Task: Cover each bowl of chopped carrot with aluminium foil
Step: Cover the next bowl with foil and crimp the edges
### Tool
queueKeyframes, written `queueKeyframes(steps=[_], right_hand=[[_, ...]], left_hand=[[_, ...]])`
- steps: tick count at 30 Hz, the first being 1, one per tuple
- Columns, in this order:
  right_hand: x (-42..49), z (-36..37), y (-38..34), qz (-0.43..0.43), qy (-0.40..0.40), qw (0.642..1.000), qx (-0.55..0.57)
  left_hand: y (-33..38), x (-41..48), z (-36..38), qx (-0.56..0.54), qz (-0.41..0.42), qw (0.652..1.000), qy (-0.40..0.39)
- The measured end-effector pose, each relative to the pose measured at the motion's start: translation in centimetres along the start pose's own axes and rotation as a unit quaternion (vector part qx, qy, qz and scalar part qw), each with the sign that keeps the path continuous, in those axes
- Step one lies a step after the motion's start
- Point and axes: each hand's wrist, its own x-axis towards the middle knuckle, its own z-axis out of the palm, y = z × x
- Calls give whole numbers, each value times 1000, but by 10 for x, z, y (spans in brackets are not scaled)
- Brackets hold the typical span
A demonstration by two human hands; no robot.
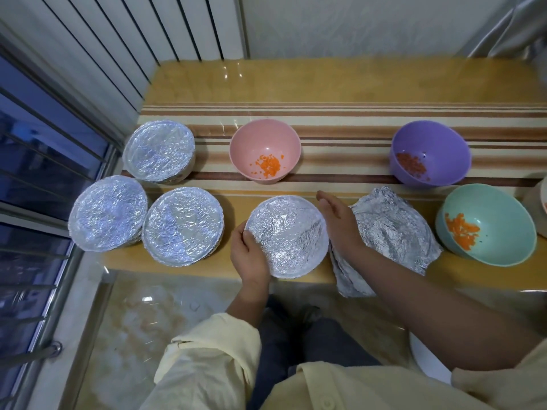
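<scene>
Nearest us, our cream sleeve (213,350) leads up to our left hand (250,257), whose thumb and fingers curl over the near-left rim of the centre foil-covered bowl (288,236) at the front edge of the yellow table (177,261). Our right hand (337,221) lies against that bowl's right side, fingers straight and together, gripping nothing. Just beside it, partly under our right forearm, sits a crumpled pile of foil sheets (393,232). To the right of the pile stands an uncovered teal bowl (497,232) with chopped carrot (461,230) in it. To the left are two more covered bowls, the middle-left bowl (182,226) and the far-left bowl (108,213), touching each other. Farther back a rear covered bowl (158,150) stands at the left, while on the striped cloth (340,134) a pink bowl (265,143) and a purple bowl (435,143) are both open with carrot inside.
</scene>
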Motion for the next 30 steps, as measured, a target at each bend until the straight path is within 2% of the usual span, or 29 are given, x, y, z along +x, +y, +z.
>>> queueKeyframes(steps=[3, 5, 10, 16, 22, 27, 30], right_hand=[[-17, -3, 6, 19, 79, 996, 29], [-29, -1, 10, 26, 98, 994, 50], [-44, 20, 16, 81, 59, 980, 172], [-44, 28, 20, 81, 69, 978, 179], [-35, 11, 16, 116, 16, 971, 206], [-23, 14, 22, 132, -5, 974, 186], [-25, 21, 16, 137, -12, 972, 188]], left_hand=[[-2, -8, -2, -9, -52, 998, 26], [-4, -10, -2, -19, -60, 998, 15], [-8, -7, 2, -89, -60, 994, -34], [-13, -6, 5, -103, -78, 991, -23], [-5, 0, 2, -124, -118, 984, -48], [-3, 3, 0, -111, -92, 985, -94], [-11, 3, -2, -114, -89, 986, -77]])
